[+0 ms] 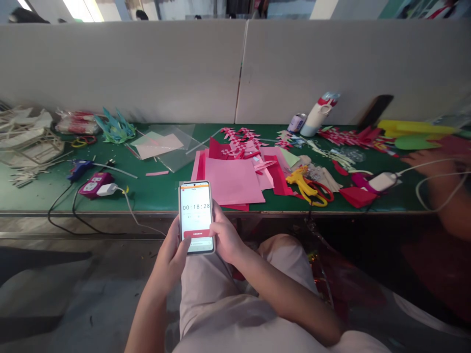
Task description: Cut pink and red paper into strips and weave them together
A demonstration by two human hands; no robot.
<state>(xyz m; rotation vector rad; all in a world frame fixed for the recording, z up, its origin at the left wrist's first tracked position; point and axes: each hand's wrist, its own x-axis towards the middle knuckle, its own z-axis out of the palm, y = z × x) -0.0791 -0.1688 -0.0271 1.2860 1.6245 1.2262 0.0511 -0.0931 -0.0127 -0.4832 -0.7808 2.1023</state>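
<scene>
A smartphone (196, 218) is held upright over my lap, its lit screen showing a timer at 00:18:28 and a red button. My left hand (172, 245) is closed around its left edge, the thumb over the lower screen. On the right edge, my right hand (226, 235) grips it too, with the thumb near the red button. Just beyond the phone, pink paper sheets (233, 181) lie on red sheets (281, 179) at the table's front. Folded red-and-pink paper strips (243, 142) rest behind them.
Yellow-handled scissors (316, 196) and a yellow glue gun (303, 184) lie right of the paper. A bottle (320, 115) and a can (296, 122) stand behind. Leftward are a purple power strip (96, 186) and blue glue gun (79, 169). Another person's hand (423, 159) is at far right.
</scene>
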